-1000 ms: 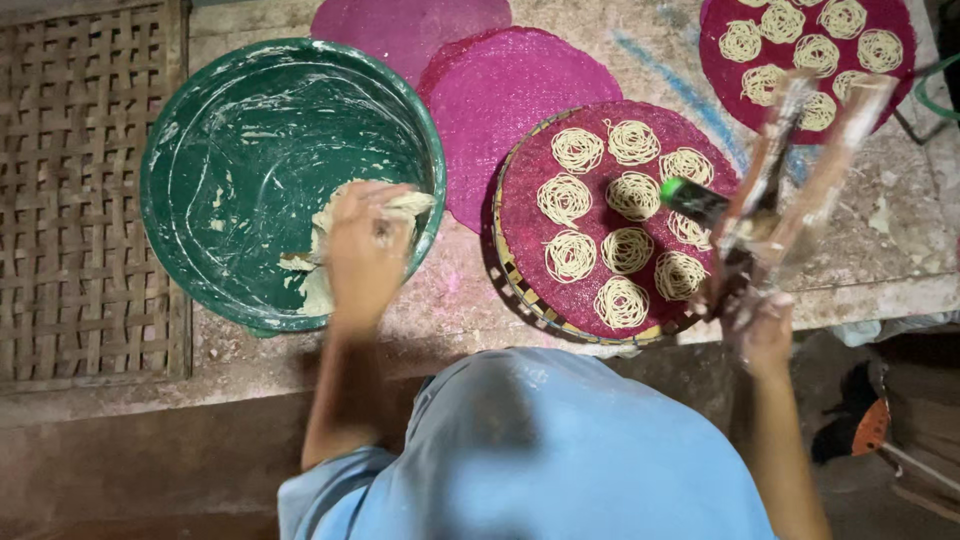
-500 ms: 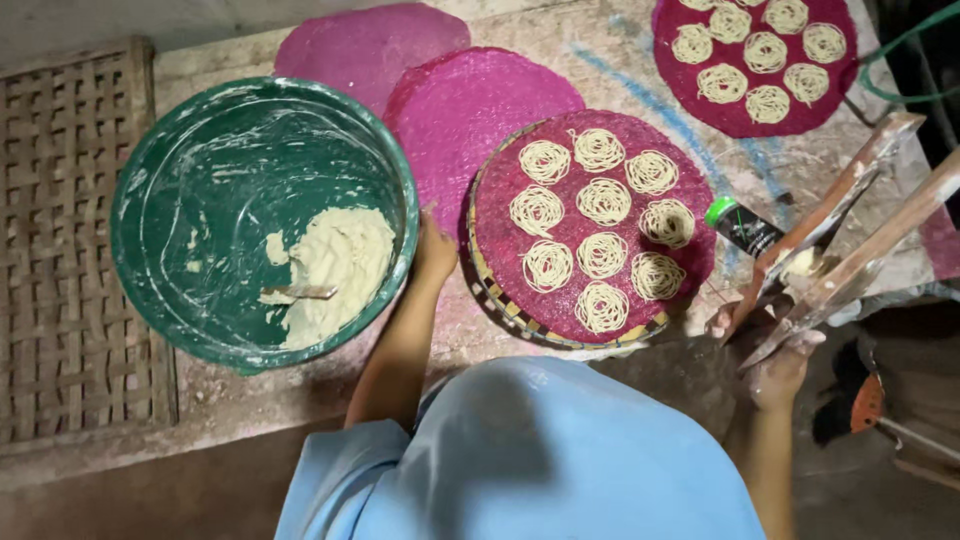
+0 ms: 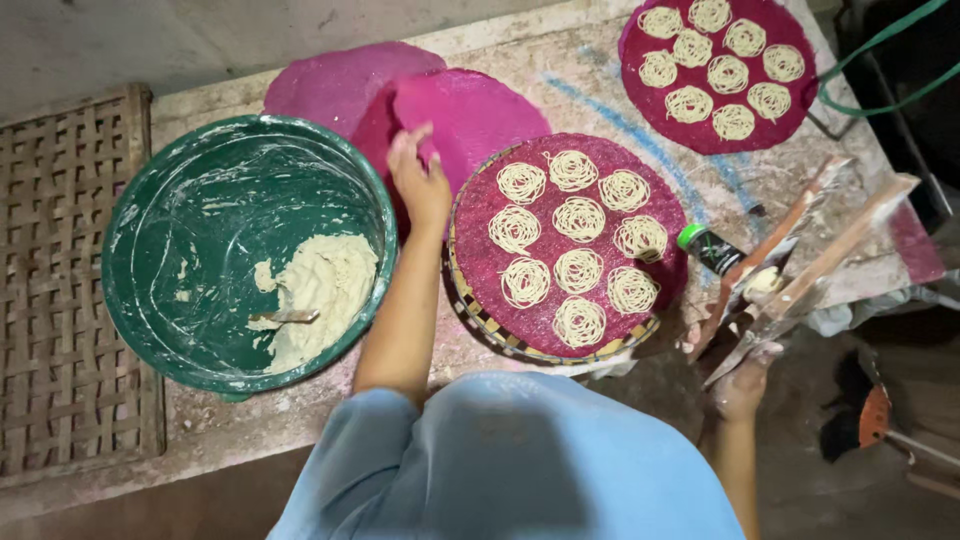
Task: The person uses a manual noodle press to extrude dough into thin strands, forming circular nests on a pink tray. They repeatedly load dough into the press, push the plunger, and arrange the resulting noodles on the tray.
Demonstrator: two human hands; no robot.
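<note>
- Pink woven mat (image 3: 480,115): lies flat, partly over another pink mat (image 3: 340,85), just beyond the left hand (image 3: 420,180). The fingers are spread and loose, touching or just over its near edge; nothing is clamped.
- Right hand (image 3: 745,385): closed round the handles of a wooden noodle press (image 3: 800,260), held tilted; a lump of dough shows in it.
- The two hands are well apart, with the filled tray (image 3: 570,245) between them: a pink mat carrying nine noodle coils on a woven basket stack, immediately right of the left hand.
- Green basin (image 3: 250,250) with leftover dough (image 3: 320,290) sits just left of the left forearm.
- Judgement: take the top mat by its edge with fingertips only, so that the one beneath does not drag along.
- Judgement: carry it flat and centre it over the coils without sliding, or they smear.
- Judgement: keep the press upright and clear of the small green-capped bottle (image 3: 710,248) beside it.
</note>
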